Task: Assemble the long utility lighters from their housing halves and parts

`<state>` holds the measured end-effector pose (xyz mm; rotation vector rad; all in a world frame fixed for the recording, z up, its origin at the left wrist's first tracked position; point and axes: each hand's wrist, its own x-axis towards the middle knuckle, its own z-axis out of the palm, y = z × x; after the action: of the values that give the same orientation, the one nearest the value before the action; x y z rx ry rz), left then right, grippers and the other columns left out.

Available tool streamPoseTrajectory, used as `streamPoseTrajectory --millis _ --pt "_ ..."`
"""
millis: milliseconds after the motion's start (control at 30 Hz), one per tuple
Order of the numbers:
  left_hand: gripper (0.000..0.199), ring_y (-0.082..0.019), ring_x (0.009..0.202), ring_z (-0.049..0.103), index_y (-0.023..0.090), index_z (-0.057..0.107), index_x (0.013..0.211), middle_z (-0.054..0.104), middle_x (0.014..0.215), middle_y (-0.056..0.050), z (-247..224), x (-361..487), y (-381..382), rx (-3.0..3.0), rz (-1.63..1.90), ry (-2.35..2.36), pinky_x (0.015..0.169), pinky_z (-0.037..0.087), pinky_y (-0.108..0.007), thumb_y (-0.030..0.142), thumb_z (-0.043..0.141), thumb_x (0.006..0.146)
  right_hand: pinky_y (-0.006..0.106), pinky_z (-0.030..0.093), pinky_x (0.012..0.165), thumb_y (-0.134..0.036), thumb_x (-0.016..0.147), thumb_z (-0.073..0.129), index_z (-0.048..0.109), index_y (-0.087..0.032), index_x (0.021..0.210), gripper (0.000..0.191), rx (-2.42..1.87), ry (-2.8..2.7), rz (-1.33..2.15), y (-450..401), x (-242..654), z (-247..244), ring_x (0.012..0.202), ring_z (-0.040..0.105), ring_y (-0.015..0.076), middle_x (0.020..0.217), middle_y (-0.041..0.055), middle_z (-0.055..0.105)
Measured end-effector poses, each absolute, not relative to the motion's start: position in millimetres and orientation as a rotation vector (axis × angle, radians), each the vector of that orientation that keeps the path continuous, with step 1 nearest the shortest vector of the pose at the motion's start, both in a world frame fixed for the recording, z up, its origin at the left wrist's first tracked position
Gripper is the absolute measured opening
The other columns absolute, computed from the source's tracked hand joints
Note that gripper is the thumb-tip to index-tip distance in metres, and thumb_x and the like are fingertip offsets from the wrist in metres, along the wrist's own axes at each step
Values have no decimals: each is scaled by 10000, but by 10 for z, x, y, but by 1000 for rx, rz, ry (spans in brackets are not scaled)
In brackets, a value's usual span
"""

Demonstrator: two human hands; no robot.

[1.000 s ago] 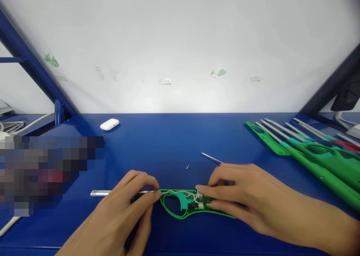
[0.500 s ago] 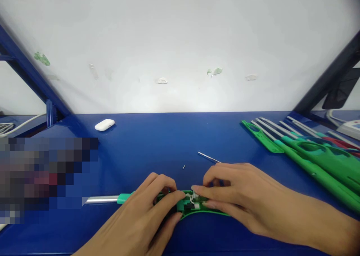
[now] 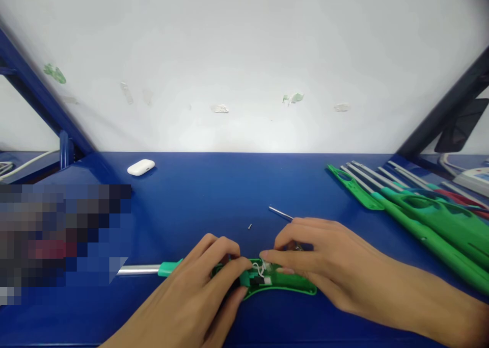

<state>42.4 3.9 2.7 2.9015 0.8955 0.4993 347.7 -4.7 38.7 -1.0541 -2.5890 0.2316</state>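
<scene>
In front of me lies an opened long-neck lighter (image 3: 298,283), its green half shell showing white wires (image 3: 260,269) and small black and white parts. A metal tube (image 3: 139,270) sticks out to its left through a teal collar (image 3: 170,268). My left hand (image 3: 208,282) is closed around the lighter's middle, thumb on the near edge. My right hand (image 3: 324,261) has its fingertips closed at a small pale part beside the wires; the fingers partly hide it. From behind that hand a thin metal rod (image 3: 280,212) emerges; whether it is held I cannot tell.
A tiny screw (image 3: 249,226) rests beyond the lighter. Several green lighters (image 3: 431,220) and a loose green shell half (image 3: 355,187) lie at the right. A white earphone case (image 3: 141,167) sits at the back left. Blurred blocks cover the left edge.
My right fingers have shifted slightly up over the shell, so more of its right end shows. My left hand keeps its hold. The view has tilted a little.
</scene>
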Motion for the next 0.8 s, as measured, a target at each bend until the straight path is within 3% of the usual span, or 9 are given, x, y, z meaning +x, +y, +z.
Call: streamPoseTrajectory --millis 167,333,467,600,800 --pt "498 -286 1399 632 304 730 1421 718 1393 -55 2 410 33 2880 548 907 1263 506 -469 50 668 998 350 594 1010 -253 1143 515 805 -297 1276 322 -1026 -2559 172 -60 3458 375 944 781 186 1169 62 790" --pt "464 -253 1329 673 308 759 1360 744 1321 -34 62 466 49 2888 566 876 1289 472 -478 37 647 1000 315 596 872 -224 1127 541 792 -280 1303 312 -1009 -2577 165 -76 3425 377 891 756 185 1105 67 776" --pt "550 -217 1336 666 341 685 1454 741 1346 -6 115 508 48 2897 552 819 1319 421 -484 16 569 1025 297 579 856 -218 1123 546 789 -288 1284 300 -1040 -2558 177 -85 3409 392 867 723 172 1082 56 752" --pt "630 -216 1359 652 367 593 1564 701 1452 -8 142 505 45 2889 534 803 1253 513 -397 28 588 1034 301 569 838 -181 1107 531 781 -271 1264 309 -1069 -2605 263 -97 3392 442 840 681 174 1037 47 705" --pt "643 -221 1339 656 377 589 1576 713 1411 -18 184 505 72 2861 454 759 1186 571 -344 42 635 1030 267 558 796 -109 1092 491 762 -249 1284 361 -1139 -2637 364 -114 3395 467 785 643 155 952 20 642"
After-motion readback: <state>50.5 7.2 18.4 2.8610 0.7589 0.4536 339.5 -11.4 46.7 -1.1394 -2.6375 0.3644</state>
